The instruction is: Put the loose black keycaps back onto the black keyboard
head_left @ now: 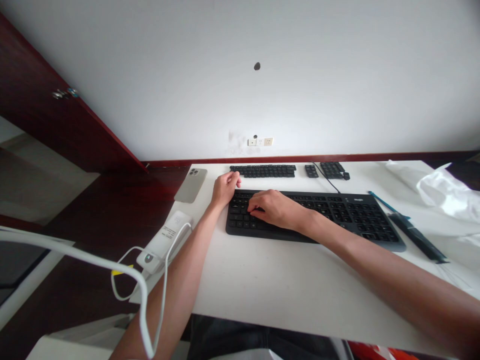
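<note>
Black keyboard (315, 215) lies on a white desk (270, 285) against a pale wall (240, 75). The right hand (275, 209) rests curled on its left keys; the left hand (225, 189), loosely curled, touches its upper-left corner, gripping nothing.

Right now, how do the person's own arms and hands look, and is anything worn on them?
Both arms are bare along all of their visible length: no sleeve shows in the picture. The left hand and the right hand wear no glove, and I see no ring, watch or bracelet on the visible sides. There are no visible markings. The forearms look slender.
</note>
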The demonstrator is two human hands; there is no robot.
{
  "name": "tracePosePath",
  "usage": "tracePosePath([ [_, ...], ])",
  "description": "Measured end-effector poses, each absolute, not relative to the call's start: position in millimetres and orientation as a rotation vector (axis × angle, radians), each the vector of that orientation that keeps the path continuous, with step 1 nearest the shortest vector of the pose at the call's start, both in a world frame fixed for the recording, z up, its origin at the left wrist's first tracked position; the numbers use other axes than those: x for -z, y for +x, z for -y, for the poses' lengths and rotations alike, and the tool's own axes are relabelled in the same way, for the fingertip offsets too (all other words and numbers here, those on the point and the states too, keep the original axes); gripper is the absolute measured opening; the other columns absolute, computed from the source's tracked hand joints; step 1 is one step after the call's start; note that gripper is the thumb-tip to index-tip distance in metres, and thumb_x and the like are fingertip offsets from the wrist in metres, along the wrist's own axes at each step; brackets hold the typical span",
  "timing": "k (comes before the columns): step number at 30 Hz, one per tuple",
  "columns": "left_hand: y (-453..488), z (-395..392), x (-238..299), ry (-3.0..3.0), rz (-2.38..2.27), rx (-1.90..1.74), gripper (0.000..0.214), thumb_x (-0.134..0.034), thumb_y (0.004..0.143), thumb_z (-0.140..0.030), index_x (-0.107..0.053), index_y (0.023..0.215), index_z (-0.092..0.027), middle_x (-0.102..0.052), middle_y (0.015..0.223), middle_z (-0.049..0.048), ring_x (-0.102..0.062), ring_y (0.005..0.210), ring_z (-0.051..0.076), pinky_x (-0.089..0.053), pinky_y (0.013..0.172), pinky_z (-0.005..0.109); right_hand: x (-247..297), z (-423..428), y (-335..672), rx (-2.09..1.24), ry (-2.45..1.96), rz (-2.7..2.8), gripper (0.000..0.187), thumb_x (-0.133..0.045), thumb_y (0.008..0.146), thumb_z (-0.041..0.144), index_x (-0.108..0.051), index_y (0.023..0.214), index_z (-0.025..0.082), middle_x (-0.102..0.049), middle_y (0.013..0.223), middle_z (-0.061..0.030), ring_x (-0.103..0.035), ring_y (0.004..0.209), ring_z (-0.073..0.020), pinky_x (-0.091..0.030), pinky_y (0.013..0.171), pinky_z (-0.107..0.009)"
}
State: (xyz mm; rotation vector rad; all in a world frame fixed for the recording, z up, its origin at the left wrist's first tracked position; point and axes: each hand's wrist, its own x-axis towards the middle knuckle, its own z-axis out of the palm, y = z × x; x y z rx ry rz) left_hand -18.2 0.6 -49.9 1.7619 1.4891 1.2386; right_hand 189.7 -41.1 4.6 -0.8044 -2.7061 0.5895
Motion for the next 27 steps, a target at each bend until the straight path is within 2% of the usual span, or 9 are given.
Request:
tracePosePath([
  [4,-18.0,0.1,49.8,1.737,-1.508,-1.228,0.046,-0.044,0.099,-0.051,-0.06,0.069,-0.02,-0.067,0.069,0.0015,-0.06,0.065,0.015,-0.044,0.067,0.028,-6.9,35.0,193.9,-0.786,-0.924,2.6,0.016,-0.068,0.087,0.011,-0.079,0.09,0.022,-0.079,0.09,-0.0007,-0.073,0.081,-0.0184,-0.054,0.076,-0.028],
  [13,-18.4,-0.3,52.0,1.73,-1.475,-1.256,0.045,-0.047,0.099,-0.05,-0.06,0.068,-0.02,-0.066,0.068,0.0011,-0.061,0.065,0.015,-0.044,0.067,0.027,-3.1,33.5,192.5,-0.839,-0.98,2.523,0.016,-0.071,0.086,0.012,-0.081,0.091,0.024,-0.08,0.086,0.0013,-0.073,0.077,-0.0176,-0.054,0.072,-0.027],
  [22,-17.6,-0.4,51.0,1.753,-1.512,-1.23,0.045,-0.045,0.099,-0.05,-0.059,0.068,-0.021,-0.066,0.068,0.001,-0.061,0.066,0.016,-0.045,0.07,0.028,-3.0,40.2,188.2,-0.777,-0.983,2.548,0.018,-0.068,0.086,0.007,-0.08,0.087,0.021,-0.079,0.086,-0.0012,-0.073,0.08,-0.0195,-0.054,0.073,-0.028],
  [27,-17.7,-0.8,51.0,1.775,-1.484,-1.242,0.043,-0.045,0.099,-0.047,-0.059,0.067,-0.021,-0.065,0.066,0.0005,-0.06,0.065,0.015,-0.044,0.069,0.027,-0.6,45.7,185.4,-0.638,-0.907,2.605,0.019,-0.065,0.086,0.004,-0.077,0.085,0.018,-0.077,0.088,-0.0036,-0.07,0.079,-0.0188,-0.051,0.073,-0.028],
])
